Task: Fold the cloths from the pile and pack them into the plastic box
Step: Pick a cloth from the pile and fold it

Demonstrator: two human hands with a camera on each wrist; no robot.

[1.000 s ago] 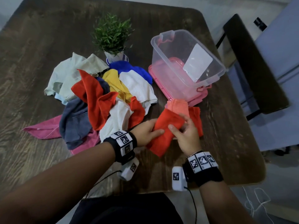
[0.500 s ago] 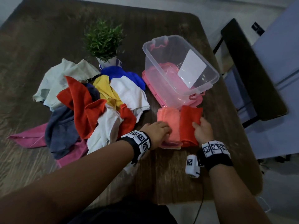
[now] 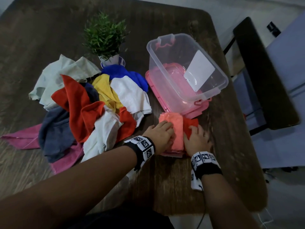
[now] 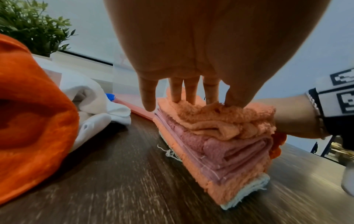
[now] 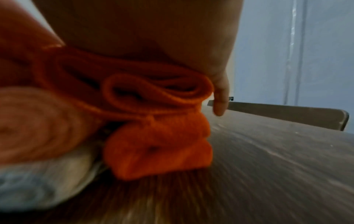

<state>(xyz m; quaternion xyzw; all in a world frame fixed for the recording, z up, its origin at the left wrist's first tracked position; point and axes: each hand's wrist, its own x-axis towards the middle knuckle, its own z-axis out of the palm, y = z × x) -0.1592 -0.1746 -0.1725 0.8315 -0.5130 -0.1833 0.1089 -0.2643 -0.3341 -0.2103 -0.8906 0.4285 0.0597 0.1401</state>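
Note:
A stack of folded cloths (image 3: 175, 129), salmon on top, lies on the table just in front of the clear plastic box (image 3: 221, 76). My left hand (image 3: 162, 133) rests on the stack's left side, its fingers (image 4: 176, 91) pressing down on the salmon top layer (image 4: 220, 118). A folded red-orange cloth (image 3: 191, 123) lies against the stack's right side. My right hand (image 3: 196, 138) lies palm down on that red-orange cloth (image 5: 159, 136). The loose pile of cloths (image 3: 92, 104) spreads to the left. The box holds no cloth.
The box sits tilted on its pink lid (image 3: 198, 111). A small potted plant (image 3: 105, 38) stands behind the pile. A dark chair (image 3: 264, 80) stands past the table's right edge (image 3: 231, 129), close to my right hand.
A second ago both hands held the red-orange cloth above the table while folding it. It now lies beside the salmon stack, with a hand pressing on each.

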